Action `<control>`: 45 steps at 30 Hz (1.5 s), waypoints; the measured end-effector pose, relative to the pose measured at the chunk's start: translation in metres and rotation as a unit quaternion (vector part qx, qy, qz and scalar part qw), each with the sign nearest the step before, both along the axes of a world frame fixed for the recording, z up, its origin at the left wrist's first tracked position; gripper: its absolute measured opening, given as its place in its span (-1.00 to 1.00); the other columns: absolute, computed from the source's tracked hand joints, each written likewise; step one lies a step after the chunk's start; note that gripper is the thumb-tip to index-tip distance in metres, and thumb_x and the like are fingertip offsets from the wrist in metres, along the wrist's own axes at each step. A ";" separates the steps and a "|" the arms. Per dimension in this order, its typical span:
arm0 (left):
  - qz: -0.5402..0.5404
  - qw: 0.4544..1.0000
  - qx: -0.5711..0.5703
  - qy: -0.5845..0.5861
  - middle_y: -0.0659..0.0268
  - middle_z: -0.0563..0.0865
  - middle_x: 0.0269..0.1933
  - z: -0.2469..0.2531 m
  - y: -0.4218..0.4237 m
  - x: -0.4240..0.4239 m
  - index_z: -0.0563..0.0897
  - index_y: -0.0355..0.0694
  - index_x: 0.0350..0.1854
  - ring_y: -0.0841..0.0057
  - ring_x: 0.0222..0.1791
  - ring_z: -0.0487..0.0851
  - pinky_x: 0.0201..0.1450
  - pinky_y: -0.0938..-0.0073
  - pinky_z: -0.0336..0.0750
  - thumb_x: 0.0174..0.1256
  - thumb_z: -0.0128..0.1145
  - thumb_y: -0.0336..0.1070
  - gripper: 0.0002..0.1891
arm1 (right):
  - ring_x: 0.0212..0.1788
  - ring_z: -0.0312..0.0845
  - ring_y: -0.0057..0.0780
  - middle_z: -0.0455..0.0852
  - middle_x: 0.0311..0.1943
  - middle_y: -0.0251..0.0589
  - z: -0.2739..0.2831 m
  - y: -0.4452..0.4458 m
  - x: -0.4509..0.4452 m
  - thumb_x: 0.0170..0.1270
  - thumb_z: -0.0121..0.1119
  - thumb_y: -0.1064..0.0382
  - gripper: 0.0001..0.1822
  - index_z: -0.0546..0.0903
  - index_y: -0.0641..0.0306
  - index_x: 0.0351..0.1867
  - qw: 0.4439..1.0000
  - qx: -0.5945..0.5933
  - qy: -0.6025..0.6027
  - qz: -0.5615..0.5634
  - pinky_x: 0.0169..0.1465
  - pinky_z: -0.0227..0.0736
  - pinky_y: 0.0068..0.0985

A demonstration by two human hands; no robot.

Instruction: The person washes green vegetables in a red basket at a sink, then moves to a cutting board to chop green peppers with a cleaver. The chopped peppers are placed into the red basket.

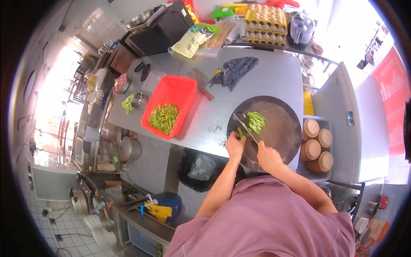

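My right hand grips the handle of a kitchen knife, whose blade slants up and left over a round chopping board. Fingers curled, my left hand holds a small green vegetable piece against the board beside the blade. On the blade's other side lies a small heap of sliced green vegetable, perhaps green pepper. To the left on the metal table stands a red plastic basket with cut green stalks in its near end.
A cleaver and a dark grey cloth lie beyond the board. Left of the basket are a metal bowl and a bowl of minced meat. Egg trays stand at the back. A lined black bin sits below the table's edge.
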State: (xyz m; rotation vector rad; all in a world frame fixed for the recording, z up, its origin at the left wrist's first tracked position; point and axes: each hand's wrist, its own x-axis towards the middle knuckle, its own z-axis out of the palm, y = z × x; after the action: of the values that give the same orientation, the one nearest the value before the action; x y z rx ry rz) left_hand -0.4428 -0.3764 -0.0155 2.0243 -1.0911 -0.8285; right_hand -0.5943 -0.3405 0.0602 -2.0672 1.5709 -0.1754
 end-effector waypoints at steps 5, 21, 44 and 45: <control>-0.045 0.999 -0.018 -0.014 0.06 0.67 -0.50 -0.005 0.000 0.005 0.53 -0.30 -0.39 0.12 -0.42 0.66 -0.30 0.23 0.50 -0.03 0.25 -0.24 -0.74 | -0.42 0.58 0.20 0.62 -0.53 0.20 -0.029 -0.003 0.013 0.20 0.01 0.29 -0.78 0.29 0.33 -0.23 1.000 -0.007 -0.013 -0.008 -0.33 0.48 0.00; 0.022 0.999 -0.009 -0.030 0.02 0.68 -0.44 -0.002 -0.010 -0.018 0.56 -0.34 -0.44 0.07 -0.33 0.66 -0.18 0.22 0.50 -0.08 0.28 -0.25 -0.73 | -0.43 0.63 0.11 0.64 -0.52 0.11 0.005 0.014 -0.002 0.14 -0.02 0.40 -0.82 0.30 0.34 -0.23 0.999 -0.024 0.035 -0.016 -0.36 0.55 -0.14; 0.018 0.998 -0.029 -0.053 0.05 0.69 -0.44 0.009 -0.007 -0.018 0.59 -0.33 -0.45 0.12 -0.34 0.67 -0.19 0.26 0.51 -0.11 0.27 -0.26 -0.76 | -0.39 0.62 0.17 0.65 -0.50 0.19 -0.007 -0.009 0.007 0.19 -0.01 0.33 -0.82 0.30 0.33 -0.25 0.999 0.000 0.002 -0.041 -0.30 0.54 -0.09; 0.015 0.998 -0.029 -0.048 0.05 0.69 -0.44 0.008 -0.006 -0.017 0.59 -0.33 -0.45 0.12 -0.34 0.67 -0.19 0.26 0.51 -0.11 0.27 -0.26 -0.76 | -0.39 0.62 0.18 0.64 -0.50 0.20 -0.005 -0.007 0.004 0.19 -0.01 0.32 -0.82 0.30 0.34 -0.25 0.999 0.009 0.003 -0.041 -0.30 0.53 -0.08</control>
State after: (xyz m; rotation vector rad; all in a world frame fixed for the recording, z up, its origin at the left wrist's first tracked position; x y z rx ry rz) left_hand -0.4600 -0.3827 -0.0080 2.0446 -1.1211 -0.6838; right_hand -0.5902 -0.3473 0.0548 -1.9924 1.6576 -0.1837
